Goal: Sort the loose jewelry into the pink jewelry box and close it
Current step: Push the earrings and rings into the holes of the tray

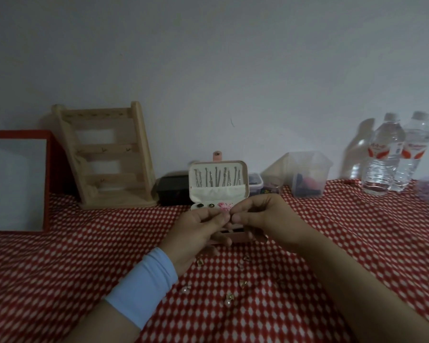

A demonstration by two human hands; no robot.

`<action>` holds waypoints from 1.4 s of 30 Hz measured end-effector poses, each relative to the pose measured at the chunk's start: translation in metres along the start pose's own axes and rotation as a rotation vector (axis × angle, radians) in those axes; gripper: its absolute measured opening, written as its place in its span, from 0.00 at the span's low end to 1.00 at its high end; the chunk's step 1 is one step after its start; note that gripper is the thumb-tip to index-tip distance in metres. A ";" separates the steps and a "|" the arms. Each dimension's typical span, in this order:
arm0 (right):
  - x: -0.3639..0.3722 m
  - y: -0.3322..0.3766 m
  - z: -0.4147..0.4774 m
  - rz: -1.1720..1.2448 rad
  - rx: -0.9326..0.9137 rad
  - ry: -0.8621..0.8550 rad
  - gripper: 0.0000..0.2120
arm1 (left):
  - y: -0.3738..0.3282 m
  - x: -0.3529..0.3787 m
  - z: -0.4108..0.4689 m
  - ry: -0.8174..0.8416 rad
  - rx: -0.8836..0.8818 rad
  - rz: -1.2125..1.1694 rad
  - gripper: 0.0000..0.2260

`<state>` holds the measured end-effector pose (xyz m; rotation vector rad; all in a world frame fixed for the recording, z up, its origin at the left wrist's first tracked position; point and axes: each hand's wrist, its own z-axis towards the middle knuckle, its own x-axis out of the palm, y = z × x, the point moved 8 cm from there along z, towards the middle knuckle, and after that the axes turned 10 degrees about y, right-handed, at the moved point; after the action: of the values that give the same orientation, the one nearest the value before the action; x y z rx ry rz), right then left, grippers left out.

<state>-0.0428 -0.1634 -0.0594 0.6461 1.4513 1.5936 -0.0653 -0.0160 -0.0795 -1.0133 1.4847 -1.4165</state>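
1. Nearest, loose earrings [229, 297] lie scattered on the red-checked desk [60, 256], still unsorted.
2. Just beyond, the left hand [198, 229] and right hand [260, 216] meet fingertip to fingertip above the open pink jewelry box [218, 184], fingers pinched shut, apparently on one small piece.
3. Next it needs seating in a compartment.
4. That piece is too small to identify; the hands hide the box's tray.

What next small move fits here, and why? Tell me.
Probably lower the small piece pinched between the left hand and right hand into the open pink jewelry box right behind them. Its lid stands up, and several loose earrings lie on the red cloth unsorted.
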 end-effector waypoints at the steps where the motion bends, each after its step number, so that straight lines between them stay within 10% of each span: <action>1: -0.002 -0.001 0.001 0.000 0.009 -0.012 0.04 | -0.003 0.000 0.000 -0.015 0.025 0.024 0.06; 22: -0.021 0.003 -0.003 0.009 0.001 0.049 0.05 | -0.026 0.016 0.036 0.077 0.084 0.165 0.05; 42: -0.034 -0.002 0.004 0.111 0.116 -0.064 0.10 | -0.060 0.017 0.043 0.047 0.423 0.807 0.06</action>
<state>-0.0222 -0.1909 -0.0547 0.8504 1.4911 1.5664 -0.0299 -0.0484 -0.0211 -0.0778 1.3155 -1.0733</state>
